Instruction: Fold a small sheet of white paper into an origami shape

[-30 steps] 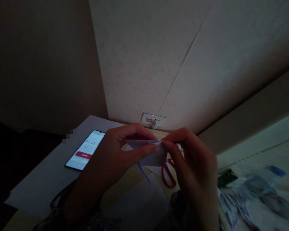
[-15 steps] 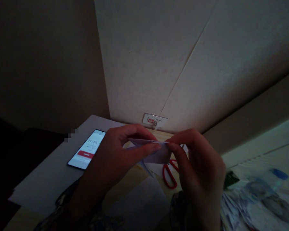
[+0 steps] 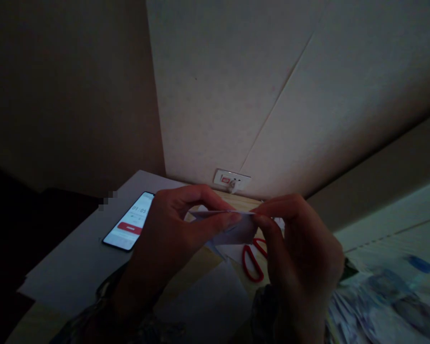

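In dim light I hold a folded piece of white paper (image 3: 232,231) above the table between both hands. My left hand (image 3: 172,234) pinches its left part, thumb in front and fingers curled over the top edge. My right hand (image 3: 295,243) pinches the right end between thumb and fingertips. A pointed flap of the paper hangs down below my left thumb. Red-handled scissors (image 3: 252,260) lie on the table just under the paper.
A lit phone (image 3: 129,227) showing a timer rests on a grey sheet (image 3: 68,272) at the left. A wall socket (image 3: 231,180) sits behind the hands. More white paper (image 3: 208,301) lies in front of me. Scattered wrappers and a blue-capped item (image 3: 421,263) are at the right.
Both hands keep their pinch on the paper; the right hand has slid a little to the right along the fold. The view has shifted slightly.
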### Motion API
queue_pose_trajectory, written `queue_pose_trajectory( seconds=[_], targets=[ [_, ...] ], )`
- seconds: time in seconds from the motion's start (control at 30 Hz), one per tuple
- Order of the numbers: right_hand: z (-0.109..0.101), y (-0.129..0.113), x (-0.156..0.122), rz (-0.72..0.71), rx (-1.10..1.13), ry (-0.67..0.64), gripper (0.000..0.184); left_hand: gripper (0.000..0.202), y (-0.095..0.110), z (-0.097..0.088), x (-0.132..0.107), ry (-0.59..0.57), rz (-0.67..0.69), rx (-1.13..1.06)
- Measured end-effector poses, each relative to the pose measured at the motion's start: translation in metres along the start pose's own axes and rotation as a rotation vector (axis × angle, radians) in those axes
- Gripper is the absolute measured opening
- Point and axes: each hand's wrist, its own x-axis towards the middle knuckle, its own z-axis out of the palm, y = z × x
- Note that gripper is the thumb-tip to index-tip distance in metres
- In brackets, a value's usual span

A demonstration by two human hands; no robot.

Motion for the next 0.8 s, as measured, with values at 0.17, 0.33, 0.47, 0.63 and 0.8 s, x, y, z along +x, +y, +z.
queue_pose_trajectory(
  seconds=[0.17, 0.33, 0.47, 0.63, 0.8],
  targets=[
    [0.0015, -0.0017, 0.0003, -0.009, 0.002, 0.003, 0.018, 0.021, 0.0007, -0.0025, 0.0001, -0.045, -0.018, -0.047],
    [-0.0022, -0.0028, -0.0005, 0.011, -0.016, 0.003, 0.017, 0.014, -0.0022, -0.0021, 0.0016, -0.112, -0.008, -0.054],
    [-0.0071, -0.0006, 0.0006, 0.078, -0.057, -0.007, 0.017, 0.013, -0.0064, -0.0031, 0.0038, -0.149, -0.005, 0.047],
    [-0.0067, 0.0013, 0.0018, 0.121, -0.052, -0.05, 0.016, 0.012, -0.0089, -0.0062, 0.0065, -0.211, 0.037, 0.136],
    [-0.0065, 0.0, 0.002, 0.176, 0.015, -0.098, 0.012, 0.012, -0.0061, -0.0067, 0.0061, -0.191, 0.017, 0.161]
  ],
)
